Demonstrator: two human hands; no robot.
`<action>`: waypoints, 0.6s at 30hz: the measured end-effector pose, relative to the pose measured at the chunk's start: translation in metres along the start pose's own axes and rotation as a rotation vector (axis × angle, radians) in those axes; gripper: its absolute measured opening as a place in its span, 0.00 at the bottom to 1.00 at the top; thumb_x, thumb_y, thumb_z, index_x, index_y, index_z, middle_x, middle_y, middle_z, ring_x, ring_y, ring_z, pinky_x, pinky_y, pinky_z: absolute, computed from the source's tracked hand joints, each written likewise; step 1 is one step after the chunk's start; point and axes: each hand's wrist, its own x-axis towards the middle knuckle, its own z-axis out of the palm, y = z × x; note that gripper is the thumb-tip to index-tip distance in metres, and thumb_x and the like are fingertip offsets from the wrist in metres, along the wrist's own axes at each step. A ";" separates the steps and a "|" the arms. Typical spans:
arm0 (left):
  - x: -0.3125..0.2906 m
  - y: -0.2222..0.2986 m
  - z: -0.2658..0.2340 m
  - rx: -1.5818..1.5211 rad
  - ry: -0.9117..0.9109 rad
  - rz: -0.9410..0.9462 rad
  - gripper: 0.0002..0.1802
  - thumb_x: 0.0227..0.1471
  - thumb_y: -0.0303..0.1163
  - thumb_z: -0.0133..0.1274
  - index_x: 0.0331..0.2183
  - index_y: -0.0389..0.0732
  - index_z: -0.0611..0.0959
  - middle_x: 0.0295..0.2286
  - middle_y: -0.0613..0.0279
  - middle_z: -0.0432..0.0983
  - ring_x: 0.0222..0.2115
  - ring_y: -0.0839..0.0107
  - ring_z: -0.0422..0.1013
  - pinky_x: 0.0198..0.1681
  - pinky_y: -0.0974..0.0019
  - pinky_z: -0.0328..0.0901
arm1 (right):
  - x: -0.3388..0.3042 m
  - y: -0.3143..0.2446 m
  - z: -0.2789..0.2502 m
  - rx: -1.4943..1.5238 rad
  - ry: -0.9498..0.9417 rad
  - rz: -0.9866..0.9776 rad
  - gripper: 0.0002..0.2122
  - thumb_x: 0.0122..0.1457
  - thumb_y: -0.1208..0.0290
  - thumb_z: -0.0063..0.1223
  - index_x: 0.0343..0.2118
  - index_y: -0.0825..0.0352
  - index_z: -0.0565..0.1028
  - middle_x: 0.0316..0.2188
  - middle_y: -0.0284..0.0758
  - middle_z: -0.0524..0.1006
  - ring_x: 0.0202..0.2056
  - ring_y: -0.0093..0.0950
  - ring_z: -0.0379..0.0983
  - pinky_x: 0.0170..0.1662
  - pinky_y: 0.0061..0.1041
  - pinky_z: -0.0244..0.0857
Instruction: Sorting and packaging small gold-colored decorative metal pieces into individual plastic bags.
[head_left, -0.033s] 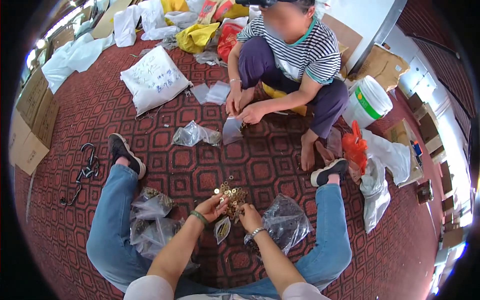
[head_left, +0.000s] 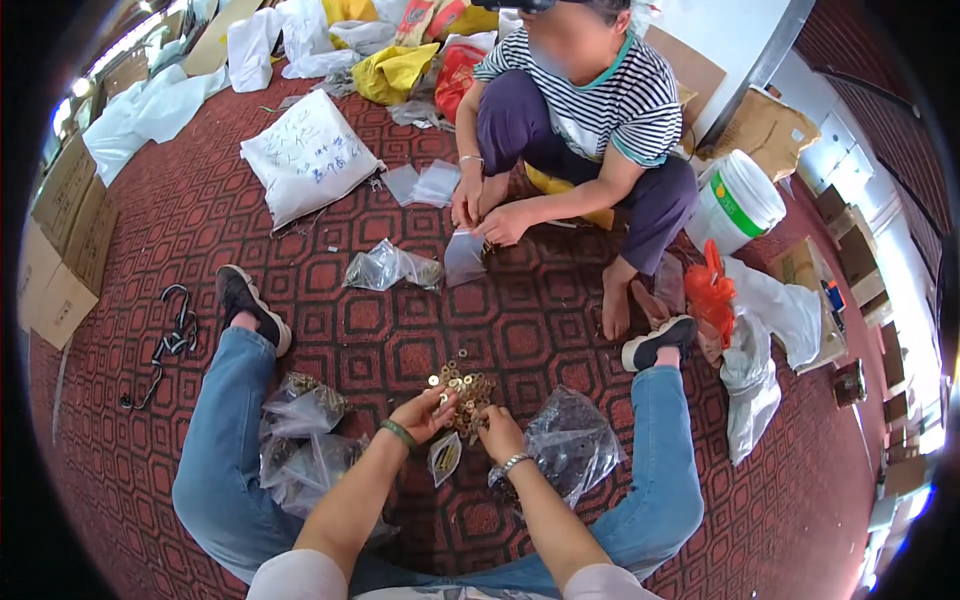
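Note:
My left hand [head_left: 424, 416] is at the left side of a pile of brass-coloured washers [head_left: 462, 384] on the carpet. It is turned partly palm up, fingers curled around a few washers. At the pile's right side, the fingers of my right hand [head_left: 500, 436] are pinched together; what they hold is too small to make out. Between my wrists lies a small clear zip bag [head_left: 444, 460] with brass-coloured pieces inside. A larger clear plastic bag [head_left: 572, 445] with dark contents rests beside my right wrist. Filled clear bags [head_left: 310, 410] lie left of my left forearm.
Opposite me another person [head_left: 590, 110] squats, both hands at a small clear bag [head_left: 465, 257]. Nearby are a filled clear bag [head_left: 392, 268], a white sack [head_left: 308, 160] and a white bucket [head_left: 735, 203]. A black strap [head_left: 178, 335] lies left; a red plastic bag [head_left: 710, 300] is right.

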 end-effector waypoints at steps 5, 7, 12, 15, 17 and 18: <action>-0.003 0.001 0.007 0.003 0.038 -0.001 0.16 0.52 0.24 0.46 0.45 0.41 0.72 0.40 0.58 0.73 0.39 0.68 0.72 0.40 0.68 0.69 | -0.001 -0.002 -0.001 0.006 0.007 -0.010 0.12 0.46 0.73 0.51 0.36 0.62 0.68 0.36 0.39 0.70 0.34 0.40 0.69 0.38 0.34 0.64; -0.005 0.000 0.004 0.006 0.037 0.004 0.16 0.52 0.24 0.46 0.45 0.41 0.72 0.40 0.58 0.73 0.39 0.68 0.72 0.40 0.67 0.69 | -0.004 -0.005 0.000 0.003 0.012 -0.010 0.12 0.46 0.73 0.51 0.36 0.63 0.68 0.36 0.39 0.70 0.35 0.40 0.69 0.38 0.34 0.64; -0.006 -0.005 0.003 -0.001 0.046 0.007 0.16 0.52 0.24 0.46 0.45 0.41 0.72 0.40 0.59 0.73 0.38 0.68 0.72 0.39 0.68 0.69 | -0.003 0.002 0.002 0.006 -0.008 -0.013 0.11 0.47 0.73 0.51 0.36 0.63 0.68 0.34 0.39 0.70 0.34 0.39 0.69 0.37 0.34 0.64; -0.005 -0.004 0.001 -0.017 0.039 -0.037 0.16 0.52 0.24 0.47 0.45 0.41 0.72 0.39 0.58 0.73 0.37 0.69 0.73 0.39 0.68 0.69 | -0.010 -0.007 -0.010 0.343 0.024 -0.036 0.08 0.48 0.71 0.52 0.32 0.61 0.70 0.26 0.36 0.73 0.29 0.32 0.71 0.32 0.28 0.65; -0.007 0.002 0.006 -0.022 0.077 -0.057 0.15 0.52 0.25 0.47 0.44 0.40 0.72 0.39 0.58 0.73 0.36 0.69 0.72 0.38 0.68 0.70 | 0.023 0.007 -0.058 0.764 0.029 -0.025 0.09 0.50 0.70 0.51 0.35 0.63 0.70 0.28 0.36 0.73 0.29 0.30 0.70 0.32 0.25 0.66; -0.006 0.003 0.014 -0.025 0.091 -0.083 0.15 0.52 0.25 0.47 0.44 0.40 0.72 0.39 0.58 0.73 0.36 0.69 0.72 0.38 0.68 0.70 | 0.037 0.007 -0.086 0.969 0.052 -0.001 0.09 0.51 0.70 0.51 0.36 0.64 0.70 0.28 0.36 0.73 0.30 0.29 0.70 0.32 0.24 0.66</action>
